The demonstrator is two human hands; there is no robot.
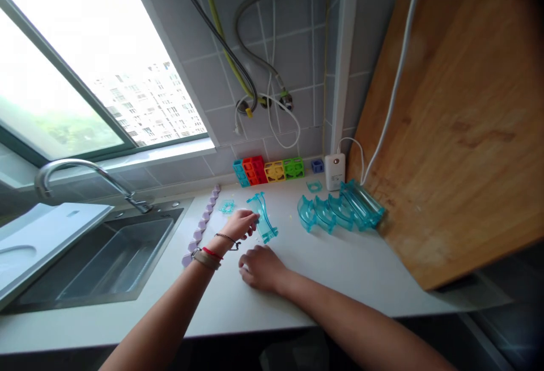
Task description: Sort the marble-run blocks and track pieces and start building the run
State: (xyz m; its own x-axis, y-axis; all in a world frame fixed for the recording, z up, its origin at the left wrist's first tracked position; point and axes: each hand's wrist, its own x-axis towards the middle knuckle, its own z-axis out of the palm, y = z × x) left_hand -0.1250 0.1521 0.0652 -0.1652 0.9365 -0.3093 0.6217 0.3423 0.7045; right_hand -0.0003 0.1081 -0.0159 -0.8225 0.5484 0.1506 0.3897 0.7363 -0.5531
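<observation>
My left hand is closed on a clear blue curved track piece that lies on the white counter. My right hand rests just in front of it, knuckles up, fingers curled on the counter; what is under them is hidden. A small blue ring piece lies just beyond my left hand. A cluster of blue curved track pieces sits to the right.
A row of purple hexagon pieces runs along the sink edge. Coloured cube blocks line the tiled wall, beside a white plug box. A large wooden board leans at right. A tap stands at left.
</observation>
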